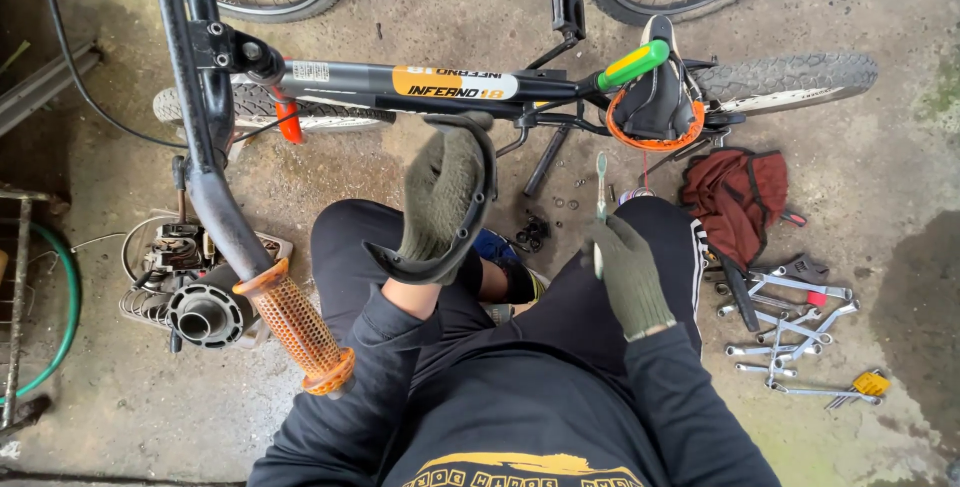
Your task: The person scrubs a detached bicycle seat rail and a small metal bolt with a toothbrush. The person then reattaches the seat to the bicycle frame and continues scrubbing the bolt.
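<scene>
Head view: a curved black bicycle part (462, 232), likely a chain guard, is held up over the knees, gripped along its upper arc by the gloved left hand (440, 197), fingers wrapped shut around it. A toothbrush (600, 209) is pinched upright in the gloved right hand (628, 272), bristles apart from the part. Beyond lies the bicycle frame (400, 82) on its side; small loose parts (535, 232) are scattered on the concrete floor (880, 177), spanners (790, 332) and a red cloth (738, 197) to the right. Risk judged: the part could slip from the glove, or the loose parts be knocked away by a knee.
</scene>
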